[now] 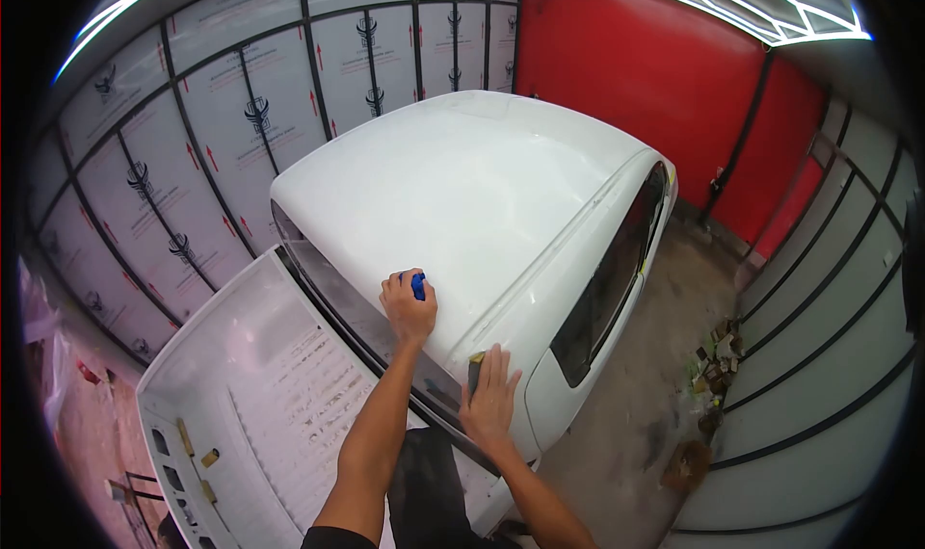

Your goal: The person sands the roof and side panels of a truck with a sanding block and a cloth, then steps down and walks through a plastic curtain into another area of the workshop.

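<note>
My left hand (409, 306) is closed around a small blue object (418, 286) at the rear part of a white vehicle roof (462, 202); its exact kind is mostly hidden by my fingers. Lower and to the right, my right hand (489, 395) rests on the roof's rear corner, fingers long and nearly flat. Between its thumb and index finger shows a grey and yellow sanding pad (475, 370), held against the white paint. The roof surface looks smooth and dull in places.
A white pickup bed (279, 395) lies on the left, with small yellowish blocks (210, 457) in it. The dark side window (607, 299) is at the right. Scraps (718, 356) lie along the right wall. A red wall (626, 96) stands behind.
</note>
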A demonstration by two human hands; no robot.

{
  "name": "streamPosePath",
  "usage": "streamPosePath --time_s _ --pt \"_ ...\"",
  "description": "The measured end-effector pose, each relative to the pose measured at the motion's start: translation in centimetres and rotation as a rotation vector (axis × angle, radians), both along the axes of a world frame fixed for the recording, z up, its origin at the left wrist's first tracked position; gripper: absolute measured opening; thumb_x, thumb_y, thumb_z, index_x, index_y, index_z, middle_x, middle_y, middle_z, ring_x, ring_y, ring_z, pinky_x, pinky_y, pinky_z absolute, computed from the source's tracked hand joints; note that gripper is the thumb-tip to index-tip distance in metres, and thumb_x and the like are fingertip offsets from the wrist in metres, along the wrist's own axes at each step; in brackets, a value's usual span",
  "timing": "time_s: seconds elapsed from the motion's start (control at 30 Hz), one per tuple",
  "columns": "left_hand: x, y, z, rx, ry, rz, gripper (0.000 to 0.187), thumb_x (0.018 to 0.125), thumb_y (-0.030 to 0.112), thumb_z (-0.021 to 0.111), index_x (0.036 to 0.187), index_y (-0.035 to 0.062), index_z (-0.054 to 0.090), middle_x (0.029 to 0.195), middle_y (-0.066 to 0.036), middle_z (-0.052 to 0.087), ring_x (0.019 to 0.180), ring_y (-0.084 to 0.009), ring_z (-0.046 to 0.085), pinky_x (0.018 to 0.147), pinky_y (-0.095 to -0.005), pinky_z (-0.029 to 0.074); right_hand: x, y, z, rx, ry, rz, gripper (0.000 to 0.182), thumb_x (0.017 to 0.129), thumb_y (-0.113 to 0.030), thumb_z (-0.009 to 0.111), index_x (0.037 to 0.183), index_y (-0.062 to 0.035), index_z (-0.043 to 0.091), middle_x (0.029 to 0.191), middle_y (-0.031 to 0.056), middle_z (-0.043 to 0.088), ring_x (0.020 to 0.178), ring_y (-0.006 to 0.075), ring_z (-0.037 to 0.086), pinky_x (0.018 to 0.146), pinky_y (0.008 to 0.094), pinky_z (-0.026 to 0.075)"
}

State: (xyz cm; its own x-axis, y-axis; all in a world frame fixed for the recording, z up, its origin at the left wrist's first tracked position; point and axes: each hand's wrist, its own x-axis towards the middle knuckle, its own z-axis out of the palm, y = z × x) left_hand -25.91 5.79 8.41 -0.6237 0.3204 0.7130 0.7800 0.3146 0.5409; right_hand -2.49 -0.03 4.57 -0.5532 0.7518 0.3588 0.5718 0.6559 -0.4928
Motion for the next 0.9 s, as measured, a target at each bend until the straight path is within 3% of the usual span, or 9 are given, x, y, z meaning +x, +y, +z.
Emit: streamPosePath --time_s 0.23,0.37,0.5,0.67,0.8,0.9 --pt "0.0 -0.2 0.0 -0.001 -0.017 0.007 0.025 0.092 0.018 0.073 0.116 0.0111 0.074 0.116 -0.012 0.066 0.113 -0.0346 0.060 0.102 -0.0497 0.047 -2.1 5.2 2.2 0.070 -0.058 -0.052 0.079 0.107 -0.026 0.060 0.171 0.0039 0.025 0.182 0.0197 0.021 0.170 0.0407 0.012 0.133 0.0703 0.006" --pt "0.0 0.1 0.1 0.022 -0.013 0.023 0.025 0.092 0.017 0.073 0.116 0.0115 0.074 0.115 -0.012 0.066 0.113 -0.0343 0.060 0.102 -0.0495 0.047 0.1 1.5 -0.7 0.041 0.011 -0.016 0.076 0.107 -0.024 0.060 0.172 0.0003 0.027 0.182 0.0167 0.021 0.170 0.0415 0.010 0.132 0.0718 0.005" --pt "0.3 0.3 0.0 0.026 -0.001 0.024 0.024 0.092 0.016 0.073 0.115 0.0116 0.074 0.115 -0.012 0.066 0.114 -0.0346 0.061 0.102 -0.0501 0.047 -1.7 4.3 1.6 0.072 0.006 -0.019 0.082 0.106 -0.025 0.062 0.173 0.0003 0.021 0.179 0.0177 0.025 0.168 0.0483 0.009 0.130 0.0768 0.005" --pt "0.1 0.4 -0.4 0.017 0.017 0.040 0.023 0.092 0.015 0.073 0.114 0.0111 0.074 0.115 -0.012 0.066 0.113 -0.0344 0.061 0.101 -0.0497 0.048 0.2 0.5 -2.3 -0.006 0.041 0.003 0.074 0.108 -0.023 0.057 0.173 -0.0011 0.026 0.181 0.0150 0.024 0.169 0.0453 0.010 0.130 0.0763 0.006" --pt "0.4 0.1 0.1 0.006 -0.025 0.014 0.021 0.095 0.015 0.071 0.115 0.0112 0.074 0.115 -0.010 0.068 0.113 -0.0328 0.061 0.102 -0.0477 0.047 -0.9 4.6 1.8 0.043 -0.035 -0.034 0.075 0.108 -0.025 0.055 0.174 -0.0042 0.026 0.182 0.0124 0.025 0.169 0.0435 0.013 0.130 0.0761 0.004" --pt "0.2 0.3 -0.2 -0.002 -0.005 0.027 0.022 0.095 0.015 0.071 0.116 0.0113 0.074 0.115 -0.010 0.068 0.114 -0.0327 0.061 0.102 -0.0476 0.047 -0.8 4.2 1.7 0.031 -0.031 -0.034 0.075 0.108 -0.025 0.055 0.174 -0.0042 0.026 0.182 0.0124 0.025 0.169 0.0443 0.012 0.129 0.0769 0.005"
